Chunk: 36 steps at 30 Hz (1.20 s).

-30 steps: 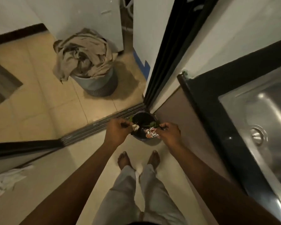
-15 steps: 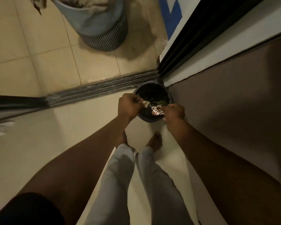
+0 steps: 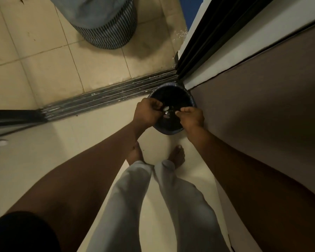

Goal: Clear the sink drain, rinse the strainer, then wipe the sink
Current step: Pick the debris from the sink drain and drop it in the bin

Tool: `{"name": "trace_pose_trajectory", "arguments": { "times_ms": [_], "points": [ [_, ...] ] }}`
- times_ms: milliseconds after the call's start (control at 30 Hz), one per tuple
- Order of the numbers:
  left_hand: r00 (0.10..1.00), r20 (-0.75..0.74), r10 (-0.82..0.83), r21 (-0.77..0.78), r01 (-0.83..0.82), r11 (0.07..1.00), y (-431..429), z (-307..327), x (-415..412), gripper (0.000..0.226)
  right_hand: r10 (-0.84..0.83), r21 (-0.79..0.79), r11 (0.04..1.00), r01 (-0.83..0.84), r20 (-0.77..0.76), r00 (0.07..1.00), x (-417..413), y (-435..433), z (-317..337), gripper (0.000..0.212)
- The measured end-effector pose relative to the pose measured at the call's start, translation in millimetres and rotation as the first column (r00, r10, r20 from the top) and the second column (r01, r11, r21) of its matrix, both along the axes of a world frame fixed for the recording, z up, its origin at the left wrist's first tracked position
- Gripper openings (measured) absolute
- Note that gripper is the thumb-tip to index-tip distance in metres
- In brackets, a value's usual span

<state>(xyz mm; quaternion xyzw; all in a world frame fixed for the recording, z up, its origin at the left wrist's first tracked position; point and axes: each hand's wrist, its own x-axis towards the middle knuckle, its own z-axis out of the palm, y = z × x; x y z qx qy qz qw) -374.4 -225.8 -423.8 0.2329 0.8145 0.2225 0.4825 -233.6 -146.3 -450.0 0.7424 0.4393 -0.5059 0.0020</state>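
In the head view, the person stands barefoot on the pale floor and bends over a small dark bin that sits in the corner, just beside the brown cabinet side and the black door track. Both hands are over the mouth of the bin. The left hand is curled, its fingertips pinched on something small and pale. The right hand is also curled, with thumb and fingers pinched. Between the two hands there is a small shiny thing, which I judge to be the strainer with scraps on it; it is too small and dark to say which hand really holds it. The sink is not visible here. A striped laundry basket stands well apart on the tiles.

I judge that the step is the first one: picking the waste out of the strainer into the bin. The next move calls for shaking off the last bits, then carrying the strainer to the sink for rinsing.
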Motion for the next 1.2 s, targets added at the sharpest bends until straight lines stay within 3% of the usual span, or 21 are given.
{"name": "trace_pose_trajectory", "arguments": {
  "times_ms": [267, 533, 867, 1033, 1200],
  "points": [
    [0.997, 0.025, 0.073, 0.100, -0.075, 0.992, -11.2, 85.3, 1.6, 0.025, 0.007, 0.116, 0.993, 0.003, -0.086, 0.996, 0.8, -20.6, 89.1, 0.019],
    [0.998, 0.022, 0.052, 0.324, -0.056, 0.944, -20.2, 248.7, -4.6, 0.019, 0.112, 0.355, 0.934, -0.044, -0.174, 0.978, -2.3, -40.6, 248.8, 0.014],
    [0.996, -0.043, -0.076, 0.501, 0.087, 0.861, -40.2, 415.1, 9.5, 0.018, 0.065, 0.519, 0.842, 0.147, -0.367, 0.928, 14.4, -75.6, 430.8, 0.012],
    [0.994, 0.030, -0.110, 0.563, 0.074, 0.823, -43.7, 466.0, 30.1, 0.017, 0.041, 0.556, 0.798, 0.234, -0.436, 0.899, 32.5, -95.1, 485.6, 0.008],
    [0.971, 0.035, -0.238, 0.626, 0.164, 0.762, -35.3, 506.6, 58.0, 0.018, -0.042, 0.551, 0.733, 0.398, -0.547, 0.836, 67.3, -100.8, 529.8, 0.011]
  ]
}}
